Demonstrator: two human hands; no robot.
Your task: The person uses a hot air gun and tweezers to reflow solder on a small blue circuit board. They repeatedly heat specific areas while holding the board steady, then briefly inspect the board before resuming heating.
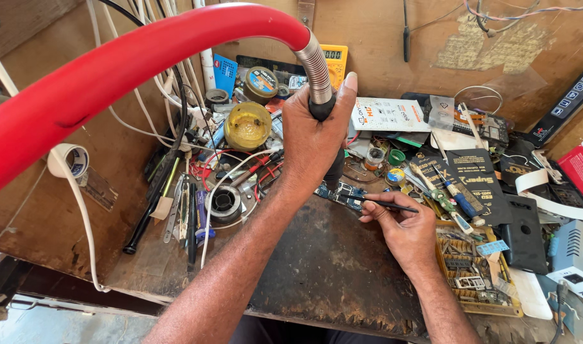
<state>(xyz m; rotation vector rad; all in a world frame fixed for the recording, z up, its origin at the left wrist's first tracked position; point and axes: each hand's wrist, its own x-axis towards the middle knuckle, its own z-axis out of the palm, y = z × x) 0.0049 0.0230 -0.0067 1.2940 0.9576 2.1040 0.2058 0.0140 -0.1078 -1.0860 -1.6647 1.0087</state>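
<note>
While the left hand (pixel 313 137) clamps the hot-air handle (pixel 323 105), the right hand (pixel 403 229) pinches tweezers (pixel 383 204) over the circuit board (pixel 339 191).

The light was bright and even, maybe daylight from above. Soft shadows lay under the hands. The red hose (pixel 113 70) up close looked blurry and bent. The wooden bench (pixel 329 267) looked sharp.

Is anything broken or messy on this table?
Yes. The dark brown worn tabletop looks scorched and stained. Tools, wires and parts lie jumbled around both hands. The left hand grips a black hot-air handle; the right hand pinches thin black tweezers over a small blue circuit board.
</note>
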